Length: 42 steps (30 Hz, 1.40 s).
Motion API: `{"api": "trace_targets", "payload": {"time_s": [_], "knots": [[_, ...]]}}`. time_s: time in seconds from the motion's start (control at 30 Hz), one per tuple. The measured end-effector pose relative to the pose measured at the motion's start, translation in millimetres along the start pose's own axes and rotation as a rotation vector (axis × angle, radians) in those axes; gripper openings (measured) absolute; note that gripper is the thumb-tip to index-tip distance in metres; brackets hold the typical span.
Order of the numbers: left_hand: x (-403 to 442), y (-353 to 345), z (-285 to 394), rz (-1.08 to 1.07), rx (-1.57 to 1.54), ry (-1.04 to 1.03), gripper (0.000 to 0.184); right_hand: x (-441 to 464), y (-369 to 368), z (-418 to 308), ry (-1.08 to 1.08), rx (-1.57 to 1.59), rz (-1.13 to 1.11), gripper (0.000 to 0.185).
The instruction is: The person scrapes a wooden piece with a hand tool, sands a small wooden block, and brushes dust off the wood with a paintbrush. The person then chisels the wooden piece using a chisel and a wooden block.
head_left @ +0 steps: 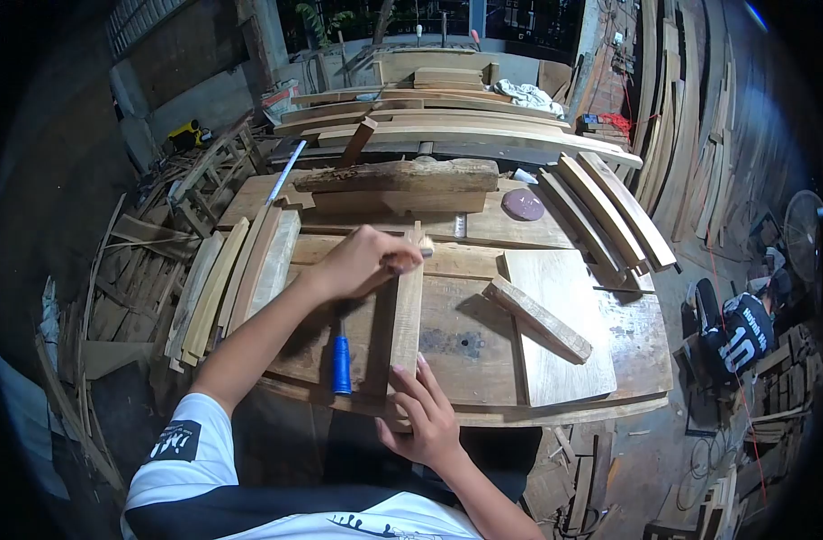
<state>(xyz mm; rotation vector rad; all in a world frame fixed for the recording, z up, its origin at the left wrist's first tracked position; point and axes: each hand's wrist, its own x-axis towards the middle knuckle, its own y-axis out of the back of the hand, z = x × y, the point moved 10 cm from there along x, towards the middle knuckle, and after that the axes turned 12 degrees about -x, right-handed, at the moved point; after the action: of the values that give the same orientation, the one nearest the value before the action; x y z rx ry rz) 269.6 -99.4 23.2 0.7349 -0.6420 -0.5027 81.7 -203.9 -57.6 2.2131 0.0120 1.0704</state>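
Workbench [470, 373] bears, right of its narrow wooden strip [406, 315], a pale board [569, 382] topped by a slanting block [539, 319], and, left, a blue-handled tool [342, 364]. Right hand [427, 421], fingers spread, touches the strip's near end; left hand [366, 261] grips a small tool [426, 253] at its far end.

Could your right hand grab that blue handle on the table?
Probably yes: nothing seems to cover the blue handle on the tabletop, just left of the wooden strip. The right hand would likely have to leave that strip first.
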Motion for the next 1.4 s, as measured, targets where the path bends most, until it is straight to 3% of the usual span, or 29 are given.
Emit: {"api": "trace_targets", "payload": {"time_s": [0.03, 0.17, 0.23, 0.33, 0.5, 0.53, 0.57, 0.63, 0.73, 0.77, 0.87, 1.0, 1.03, 1.17, 1.23, 1.27, 1.3, 1.4], "knots": [[-3, -3, 17, 0.005, -0.02, -0.073, 0.024, 0, 0, 1, 0.0, -0.001, 0.002, 0.035], [-25, -43, 40, -0.33, -0.396, 0.28, 0.019, -3, -3, 0, -0.009, -0.003, 0.0, 0.035], [-22, -48, 64, -0.404, -0.488, 0.146, 0.022, -3, -3, 1, -0.007, -0.012, 0.0, 0.036], [-17, -47, 33, -0.395, -0.729, 0.293, 0.025, -3, -2, 0, -0.002, -0.013, -0.005, 0.036], [13, 5, -20, 0.046, -0.28, 0.249, 0.02, -1, 0, -1, 0.007, -0.013, 0.014, 0.036], [20, 12, -8, 0.115, -0.137, -0.039, 0.017, -1, -1, -1, 0.004, -0.01, 0.012, 0.036], [18, 4, -30, 0.091, -0.051, 0.05, 0.015, -2, -2, -1, 0.003, -0.01, 0.011, 0.036], [13, 1, -3, 0.087, 0.011, -0.063, 0.017, 0, 0, 1, 0.004, -0.01, 0.009, 0.036], [4, -18, 16, -0.152, -0.014, 0.106, 0.019, -1, 0, 0, 0.003, -0.004, 0.005, 0.039], [-4, -21, 29, -0.231, -0.244, 0.34, 0.02, -2, -3, 0, -0.002, -0.007, 0.003, 0.039], [-23, -54, 30, -0.428, -0.709, 0.385, 0.025, -5, -4, 1, -0.003, -0.013, -0.001, 0.038], [-12, -35, -5, -0.257, -0.749, 0.44, 0.026, -2, -1, 2, -0.012, 0.014, 0.013, 0.036], [-2, -23, -14, -0.179, -0.644, 0.326, 0.026, 0, 0, 2, -0.004, 0.015, 0.022, 0.036], [8, 7, -43, -0.014, -0.199, 0.263, 0.023, 0, 1, 2, 0.004, 0.025, 0.027, 0.038], [-1, -1, -22, -0.085, -0.318, 0.37, 0.024, 2, 2, 2, -0.005, 0.036, 0.03, 0.038], [-13, -18, -22, -0.19, -0.558, 0.488, 0.027, 1, 2, 2, -0.006, 0.035, 0.026, 0.038], [-18, -27, 1, -0.335, -0.511, 0.505, 0.028, 1, 1, 2, -0.005, 0.037, 0.02, 0.038], [-29, -52, 12, -0.429, -0.838, 0.406, 0.027, -5, -4, 1, 0.006, 0.016, 0.002, 0.04]]}}
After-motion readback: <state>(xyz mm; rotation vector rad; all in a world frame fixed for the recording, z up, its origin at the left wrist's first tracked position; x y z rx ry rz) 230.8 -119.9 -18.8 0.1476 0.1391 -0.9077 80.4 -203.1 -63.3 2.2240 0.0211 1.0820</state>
